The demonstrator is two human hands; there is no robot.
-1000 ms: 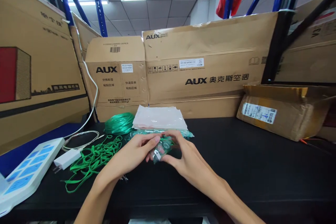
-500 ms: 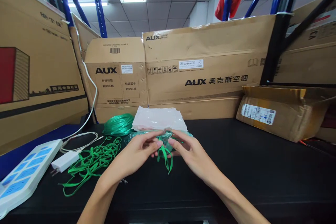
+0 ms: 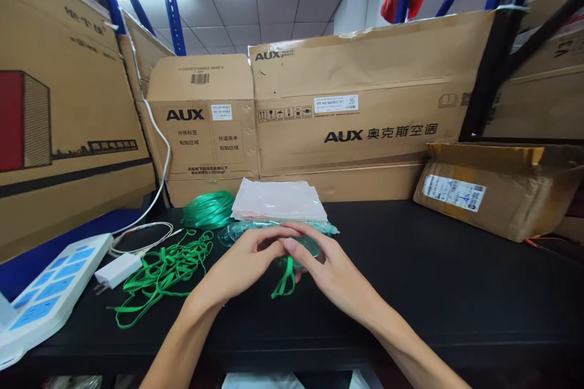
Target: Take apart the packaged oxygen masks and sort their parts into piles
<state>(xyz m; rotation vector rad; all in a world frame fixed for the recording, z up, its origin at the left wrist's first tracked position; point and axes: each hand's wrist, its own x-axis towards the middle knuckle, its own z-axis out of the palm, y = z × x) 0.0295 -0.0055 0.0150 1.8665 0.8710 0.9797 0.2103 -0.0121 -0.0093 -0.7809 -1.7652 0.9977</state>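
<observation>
Near the middle of the black table, my left hand (image 3: pixel 246 261) and my right hand (image 3: pixel 331 264) meet around a clear, green-tinted plastic mask (image 3: pixel 311 247). Both hands are closed on it, with fingertips touching over the top, so much of the mask is hidden. A short loop of green elastic strap (image 3: pixel 285 282) hangs below the thumbs. Just behind the hands lie more clear green plastic pieces (image 3: pixel 331 228), partly under a stack of white plastic bags (image 3: pixel 278 199). To the left sit a coil of green tubing (image 3: pixel 208 209) and a tangled pile of green elastic straps (image 3: pixel 168 270).
A white power strip (image 3: pixel 55 298) and a white charger (image 3: pixel 119 270) with its cable lie at the left. Large AUX cardboard panels (image 3: pixel 365 158) stand along the back. An opened carton (image 3: pixel 497 194) rests on the right of the table (image 3: pixel 410 304).
My fingers have drawn closer together over the mask, my right fingertips now crossing to the left. The hanging strap loop has swung slightly left. The camera view has tilted down slightly.
</observation>
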